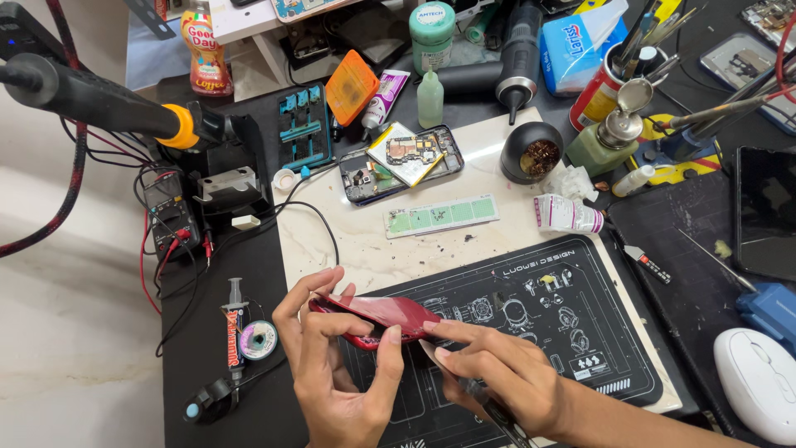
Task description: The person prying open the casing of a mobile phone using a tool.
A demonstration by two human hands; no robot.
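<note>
My left hand (332, 365) grips a red phone back cover (390, 314), held edge-up just above a black repair mat (547, 332). My right hand (497, 377) holds a thin metal pry tool (431, 353), its blade pressed at the cover's lower edge near my left thumb. An opened phone (402, 162) with its circuit board exposed lies further back on the white work surface (373, 249).
A green strip (441, 216) and a small tube (568, 214) lie behind the mat. A black cup (532, 152), bottles, a tool holder and a hot air nozzle crowd the back. A syringe (234, 323) and multimeter (170, 214) sit left; a white mouse (759, 382) sits right.
</note>
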